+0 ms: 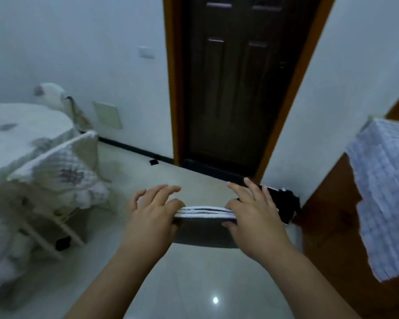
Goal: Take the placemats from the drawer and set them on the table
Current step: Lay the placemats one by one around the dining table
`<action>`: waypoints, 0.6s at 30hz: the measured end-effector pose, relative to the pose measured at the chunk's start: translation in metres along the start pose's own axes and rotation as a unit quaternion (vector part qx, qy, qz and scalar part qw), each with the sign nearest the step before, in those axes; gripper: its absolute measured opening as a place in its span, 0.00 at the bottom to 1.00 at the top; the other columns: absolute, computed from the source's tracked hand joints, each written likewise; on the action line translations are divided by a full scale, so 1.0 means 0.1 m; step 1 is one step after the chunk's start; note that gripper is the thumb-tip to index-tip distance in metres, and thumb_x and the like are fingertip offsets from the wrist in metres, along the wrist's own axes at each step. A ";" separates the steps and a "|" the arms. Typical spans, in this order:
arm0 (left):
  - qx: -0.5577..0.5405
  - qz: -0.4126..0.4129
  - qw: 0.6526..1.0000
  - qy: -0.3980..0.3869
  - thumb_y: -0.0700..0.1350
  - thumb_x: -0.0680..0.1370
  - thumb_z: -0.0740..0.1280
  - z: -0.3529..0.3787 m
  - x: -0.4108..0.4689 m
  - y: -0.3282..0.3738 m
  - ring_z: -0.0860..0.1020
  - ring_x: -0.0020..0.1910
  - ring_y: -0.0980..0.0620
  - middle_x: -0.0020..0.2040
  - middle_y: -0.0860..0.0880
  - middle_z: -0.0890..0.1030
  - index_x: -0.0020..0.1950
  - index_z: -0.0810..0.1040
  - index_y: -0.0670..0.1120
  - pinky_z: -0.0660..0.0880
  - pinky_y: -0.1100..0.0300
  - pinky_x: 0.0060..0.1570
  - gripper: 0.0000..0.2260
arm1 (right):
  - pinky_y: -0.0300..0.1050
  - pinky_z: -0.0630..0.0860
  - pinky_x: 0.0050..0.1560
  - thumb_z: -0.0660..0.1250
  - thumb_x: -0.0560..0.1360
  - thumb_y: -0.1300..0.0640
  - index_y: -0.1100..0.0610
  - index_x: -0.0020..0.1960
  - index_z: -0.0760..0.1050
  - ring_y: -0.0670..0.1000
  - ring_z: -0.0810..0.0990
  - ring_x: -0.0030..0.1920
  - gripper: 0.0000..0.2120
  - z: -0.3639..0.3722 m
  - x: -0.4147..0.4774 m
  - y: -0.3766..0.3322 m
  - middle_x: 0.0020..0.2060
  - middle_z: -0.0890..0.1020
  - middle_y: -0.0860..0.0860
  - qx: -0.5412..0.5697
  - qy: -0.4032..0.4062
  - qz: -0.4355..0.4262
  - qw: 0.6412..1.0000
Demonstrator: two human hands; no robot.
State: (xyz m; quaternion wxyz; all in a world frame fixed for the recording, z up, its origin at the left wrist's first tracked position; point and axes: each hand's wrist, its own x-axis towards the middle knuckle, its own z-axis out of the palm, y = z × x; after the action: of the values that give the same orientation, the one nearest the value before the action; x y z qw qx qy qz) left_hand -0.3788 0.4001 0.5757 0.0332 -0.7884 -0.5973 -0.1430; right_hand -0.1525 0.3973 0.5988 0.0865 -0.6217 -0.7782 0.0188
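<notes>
While held out forward, left hand [152, 215] and right hand [251, 212] pinch placemats [205, 212], fingers [166, 192] splayed, thumbs seemingly beneath.

Pale walls [78, 31] flank a dark panelled door [235, 88] set in an orange-brown wooden frame [171, 88]. A white switch plate [146, 52] sits left of the frame, and a black skirting [134, 147] runs along the wall's foot. The glossy pale floor [194, 284] mirrors a bright lamp spot [215, 300]. At left stands a round bench [21, 125] under a pale cloth, with a chair [55, 171] in a quilted cover beside it. At right, a brown wooden cabinet [332, 226] carries a checked cloth [387, 192] hanging over its edge.
</notes>
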 end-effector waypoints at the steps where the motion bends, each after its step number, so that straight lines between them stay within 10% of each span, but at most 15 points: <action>1: 0.007 -0.026 1.000 0.003 0.54 0.70 0.73 -0.04 -0.08 -0.14 0.66 0.71 0.53 0.69 0.58 0.73 0.52 0.80 0.60 0.54 0.49 0.68 0.11 | 0.57 0.40 0.77 0.66 0.77 0.44 0.44 0.58 0.77 0.52 0.46 0.79 0.12 0.02 0.09 -0.14 0.78 0.57 0.43 -0.003 -0.004 -0.025 1.000; 18: 0.045 -0.305 0.950 0.055 0.56 0.66 0.75 -0.58 -1.09 -2.81 0.67 0.71 0.54 0.67 0.60 0.73 0.49 0.80 0.59 0.60 0.45 0.66 0.14 | 0.59 0.38 0.76 0.66 0.76 0.43 0.45 0.56 0.79 0.54 0.47 0.79 0.12 0.60 1.65 -3.10 0.77 0.60 0.43 -0.025 -0.022 -0.317 0.948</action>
State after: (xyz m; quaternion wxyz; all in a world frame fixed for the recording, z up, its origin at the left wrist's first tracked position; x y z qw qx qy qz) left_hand -0.6834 0.3653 0.5695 0.0565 -0.5574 -0.8122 -0.1626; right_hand -0.4958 0.4922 0.6006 0.0552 -0.3440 -0.9372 -0.0151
